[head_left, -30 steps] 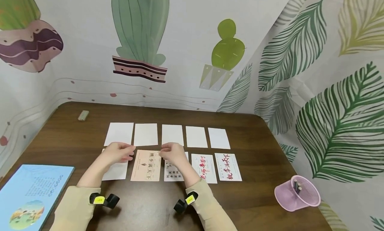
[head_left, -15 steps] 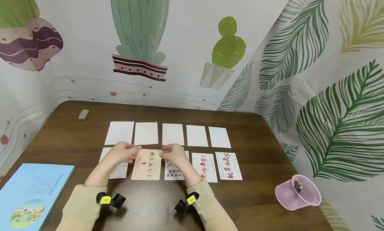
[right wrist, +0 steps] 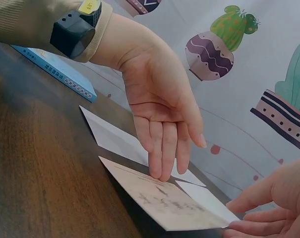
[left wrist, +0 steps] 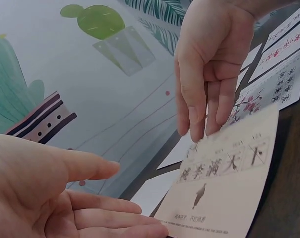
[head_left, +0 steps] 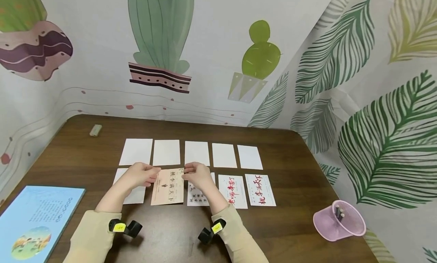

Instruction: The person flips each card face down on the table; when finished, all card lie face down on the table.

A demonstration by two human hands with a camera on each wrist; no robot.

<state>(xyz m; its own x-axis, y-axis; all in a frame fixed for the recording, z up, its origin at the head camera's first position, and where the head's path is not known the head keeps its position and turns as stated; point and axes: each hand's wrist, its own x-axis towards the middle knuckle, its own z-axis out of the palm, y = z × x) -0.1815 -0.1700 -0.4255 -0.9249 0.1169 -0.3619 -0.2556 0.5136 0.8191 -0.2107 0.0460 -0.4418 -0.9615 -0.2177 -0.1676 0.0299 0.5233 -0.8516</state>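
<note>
A peach-coloured card (head_left: 167,187) printed with dark characters is raised at a slight tilt, with shadow under its near edge. My left hand (head_left: 140,175) is at its far left edge; the straight fingertips (right wrist: 162,173) touch the card there, the thumb spread away. At the opposite edge, near the far right corner, is my right hand (head_left: 199,175). Its extended fingertips (left wrist: 198,135) meet the card and its thumb points down just short of it in the left wrist view. Under the right hand lies a card with black characters (head_left: 197,196), and a blank white card (head_left: 134,194) lies under the left.
Several blank white cards (head_left: 166,152) form a row behind. Two cards with red characters (head_left: 232,192) lie to the right. A blue book (head_left: 41,217) is at the left, a pink mesh pen cup (head_left: 324,223) at the right, and a small pale block (head_left: 96,130) at the back left.
The left hand has moved right to the peach-coloured card's edge. That card, flat before, has risen into a tilt and shifted slightly right. The right hand has hardly moved.
</note>
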